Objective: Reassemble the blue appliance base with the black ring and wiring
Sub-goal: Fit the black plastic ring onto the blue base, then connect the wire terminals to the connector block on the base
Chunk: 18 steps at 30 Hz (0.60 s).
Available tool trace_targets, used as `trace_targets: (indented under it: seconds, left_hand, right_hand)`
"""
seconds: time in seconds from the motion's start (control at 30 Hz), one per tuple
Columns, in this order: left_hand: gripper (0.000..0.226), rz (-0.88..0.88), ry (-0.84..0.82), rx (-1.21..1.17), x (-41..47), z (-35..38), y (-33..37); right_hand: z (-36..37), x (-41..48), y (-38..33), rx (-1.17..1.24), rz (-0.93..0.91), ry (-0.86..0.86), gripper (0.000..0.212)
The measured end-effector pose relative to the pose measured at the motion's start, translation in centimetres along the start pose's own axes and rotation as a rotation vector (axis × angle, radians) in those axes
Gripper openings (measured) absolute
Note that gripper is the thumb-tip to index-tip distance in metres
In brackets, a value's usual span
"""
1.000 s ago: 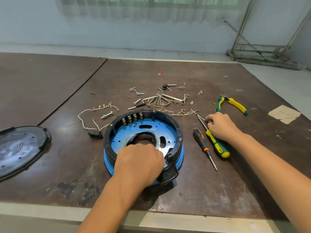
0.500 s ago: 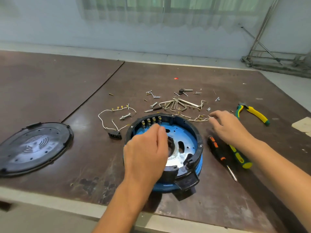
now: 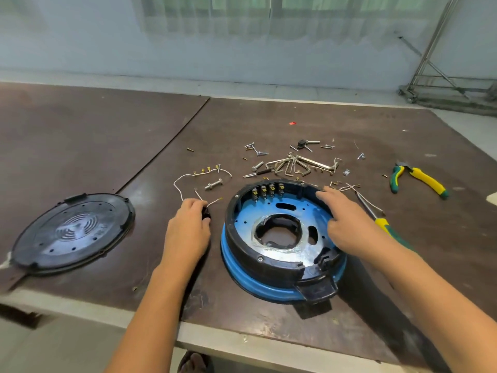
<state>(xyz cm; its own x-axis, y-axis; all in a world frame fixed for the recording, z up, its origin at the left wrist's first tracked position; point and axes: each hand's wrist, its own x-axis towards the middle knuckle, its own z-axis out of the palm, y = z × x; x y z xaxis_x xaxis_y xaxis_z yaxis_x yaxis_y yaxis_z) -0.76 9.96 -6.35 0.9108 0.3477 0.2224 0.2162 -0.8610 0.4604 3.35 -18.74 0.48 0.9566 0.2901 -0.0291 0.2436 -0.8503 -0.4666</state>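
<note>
Since half a second ago the left hand [image 3: 188, 227] has left the base for the table beside it, where its fingertips now pinch the small black plastic connector block [image 3: 207, 213] ending the thin white wire harness with brass terminals [image 3: 200, 172]; the right hand [image 3: 347, 222] has come off the loose hardware and lies, fingers nearly straight, on the far right rim of the black plastic ring [image 3: 242, 249]; nearest, the round blue metal appliance base [image 3: 269, 290] rests on the brown table [image 3: 269, 327], the ring already seated in it, one screw head showing front left; the wiring lies outside the base, apparently not yet fitted; the round black ribbed cover plate [image 3: 72, 230] lies apart at left; farther off, scattered silver screws and hex keys [image 3: 295, 164] and yellow-green pliers [image 3: 419, 179] wait, so much seems left; no brand or writing is legible.
</note>
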Motion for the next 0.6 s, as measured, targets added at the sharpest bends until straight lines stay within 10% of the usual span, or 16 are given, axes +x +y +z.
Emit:
trace_targets:
  seconds: [0.6]
  left_hand:
    - [0.028,0.399,0.501,-0.399,-2.0,-4.4,6.2]
  right_hand:
    - [1.4,-1.6,1.8,0.269,0.098,0.206,0.056]
